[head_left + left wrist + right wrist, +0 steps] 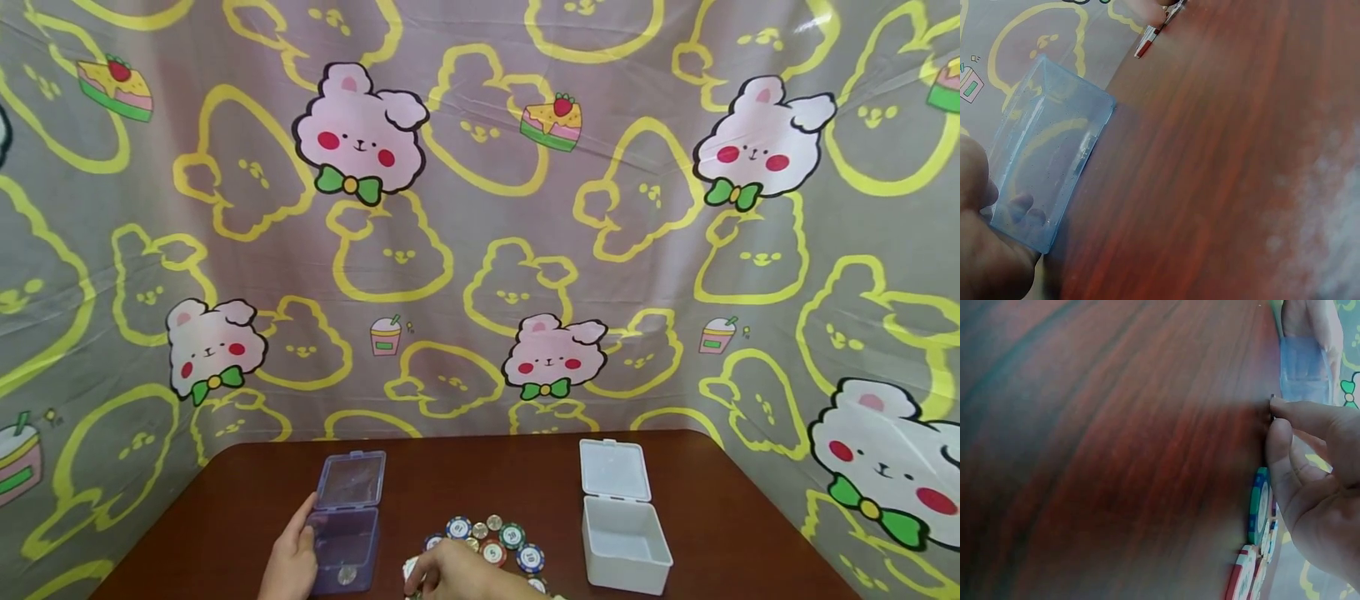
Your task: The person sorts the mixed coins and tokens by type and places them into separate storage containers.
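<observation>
A see-through blue plastic box [341, 533] stands on the left of the table with its lid [351, 481] tipped back. My left hand [291, 557] holds its left side; in the left wrist view the thumb lies at the rim. One silver coin [347, 574] lies inside the box. Right of it, my right hand [457, 573] is low over a group of poker chips [492, 553] and coins [480, 529]. Thumb and index finger pinch a small thin coin [1272, 407], dark and edge-on in the right wrist view. The hand partly covers a whitish chip [410, 568].
A white box [628, 546] with its lid [613, 471] raised stands to the right of the chips. The dark brown table [480, 467] ends at a patterned curtain [465, 208] behind and along both sides.
</observation>
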`<state>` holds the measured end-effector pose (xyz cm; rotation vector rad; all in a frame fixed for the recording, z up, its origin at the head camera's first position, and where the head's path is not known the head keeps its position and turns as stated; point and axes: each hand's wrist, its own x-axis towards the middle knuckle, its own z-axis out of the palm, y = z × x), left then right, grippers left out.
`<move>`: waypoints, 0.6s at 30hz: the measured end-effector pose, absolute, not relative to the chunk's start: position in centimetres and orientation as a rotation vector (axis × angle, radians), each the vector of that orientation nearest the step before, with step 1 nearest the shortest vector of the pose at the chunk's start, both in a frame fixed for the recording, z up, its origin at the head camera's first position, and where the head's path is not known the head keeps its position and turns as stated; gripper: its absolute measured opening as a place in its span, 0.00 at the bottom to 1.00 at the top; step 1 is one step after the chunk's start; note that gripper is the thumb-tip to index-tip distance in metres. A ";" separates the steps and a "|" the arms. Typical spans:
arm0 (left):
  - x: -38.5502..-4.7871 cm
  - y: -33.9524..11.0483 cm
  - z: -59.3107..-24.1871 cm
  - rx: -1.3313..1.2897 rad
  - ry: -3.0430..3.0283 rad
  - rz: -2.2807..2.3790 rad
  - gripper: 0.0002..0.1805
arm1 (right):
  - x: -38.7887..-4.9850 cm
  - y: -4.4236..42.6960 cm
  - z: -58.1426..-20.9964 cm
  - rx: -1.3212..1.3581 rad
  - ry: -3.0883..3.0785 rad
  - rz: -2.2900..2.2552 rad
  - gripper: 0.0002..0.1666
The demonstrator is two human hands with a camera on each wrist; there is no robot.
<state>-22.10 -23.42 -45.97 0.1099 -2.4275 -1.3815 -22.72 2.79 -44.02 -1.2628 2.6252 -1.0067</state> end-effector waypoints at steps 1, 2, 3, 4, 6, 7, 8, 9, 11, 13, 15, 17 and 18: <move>-22.1 -23.4 -45.9 0.115 -2.431 -1.385 0.27 | -22.7 2.8 -44.1 -1.242 2.598 -1.056 0.16; -22.1 -23.4 -45.9 0.120 -2.434 -1.391 0.27 | -22.7 2.8 -44.1 -1.215 2.566 -1.109 0.16; -22.0 -23.4 -45.8 0.119 -2.437 -1.393 0.27 | -22.7 2.8 -44.2 -1.203 2.565 -1.127 0.16; -22.0 -23.4 -45.8 0.120 -2.439 -1.398 0.27 | -22.7 2.8 -44.2 -1.190 2.562 -1.146 0.16; -22.0 -23.4 -45.8 0.116 -2.437 -1.402 0.27 | -22.7 2.8 -44.3 -1.189 2.552 -1.177 0.16; -22.0 -23.3 -45.7 0.111 -2.434 -1.398 0.27 | -22.7 2.8 -44.3 -1.204 2.562 -1.175 0.17; -22.0 -23.3 -45.7 0.107 -2.432 -1.395 0.27 | -22.7 2.8 -44.3 -1.218 2.585 -1.159 0.17; -22.0 -23.3 -45.7 0.107 -2.432 -1.395 0.27 | -22.7 2.8 -44.3 -1.239 2.609 -1.140 0.17; -22.1 -23.3 -45.7 0.113 -2.433 -1.399 0.27 | -22.6 2.8 -44.3 -1.258 2.611 -1.138 0.17; -22.1 -23.3 -45.8 0.117 -2.434 -1.396 0.27 | -22.6 2.8 -44.3 -1.260 2.595 -1.148 0.17; -22.1 -23.4 -45.8 0.120 -2.431 -1.397 0.27 | -22.5 2.8 -44.3 -1.243 2.556 -1.175 0.17; -22.1 -23.4 -45.8 0.105 -2.428 -1.385 0.27 | -22.5 2.8 -44.3 -1.227 2.532 -1.184 0.16; -22.1 -23.4 -45.8 0.102 -2.431 -1.381 0.27 | -22.5 2.8 -44.3 -1.215 2.516 -1.198 0.15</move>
